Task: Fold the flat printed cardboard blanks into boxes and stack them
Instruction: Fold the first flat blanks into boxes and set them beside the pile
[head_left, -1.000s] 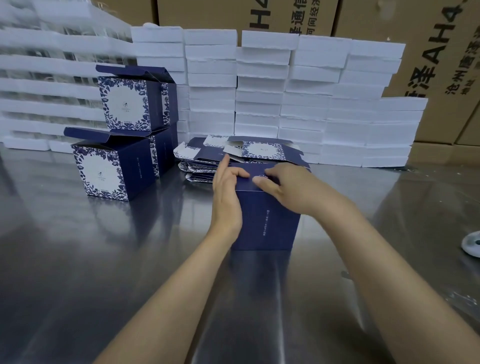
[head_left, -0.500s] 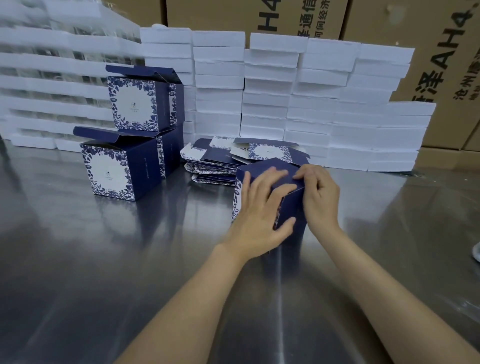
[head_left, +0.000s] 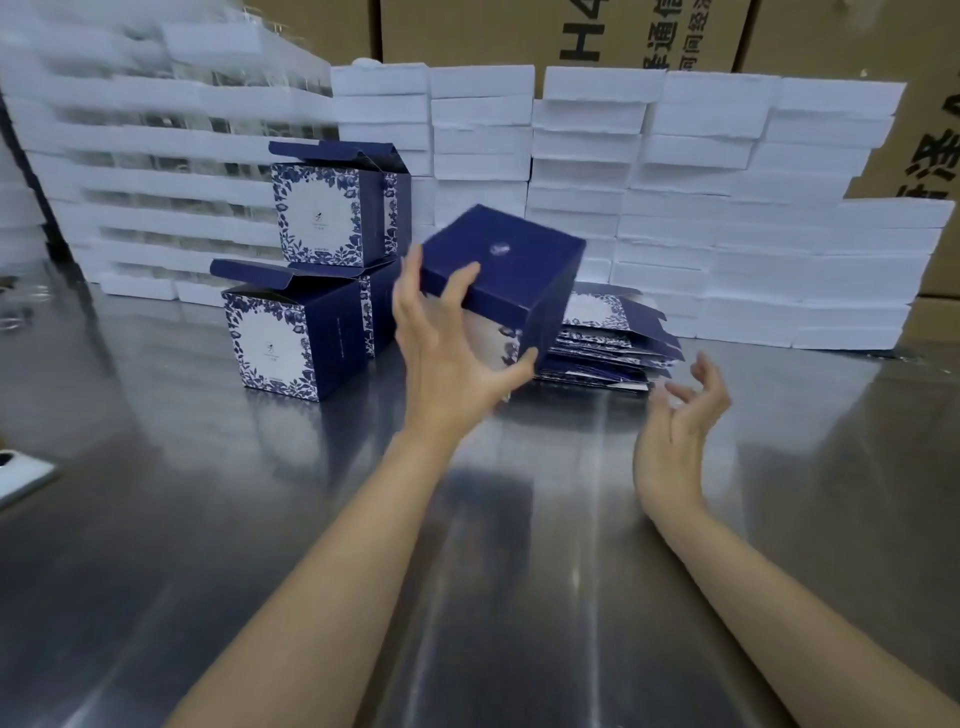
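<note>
Navy folded box (head_left: 501, 270) tilted, held aloft by left hand (head_left: 449, 353) grip.

Table (head_left: 156, 545): bare metal, brushed grain, semi-glossy, mirrors boxes and arms in streaks.
Held box (head_left: 498, 270): printed cardboard, dark navy, smooth, faint sheen on top face.
Folded boxes (head_left: 296, 332): same card; navy sides matt, front panel white with blue floral print.
Flat blanks (head_left: 613, 338): thin printed card, same pattern.
White slabs (head_left: 675, 208): matt, slightly rough edges, foam-like; exact material unclear.
Brown cartons (head_left: 831, 36): matt corrugated cardboard, black print.
</note>
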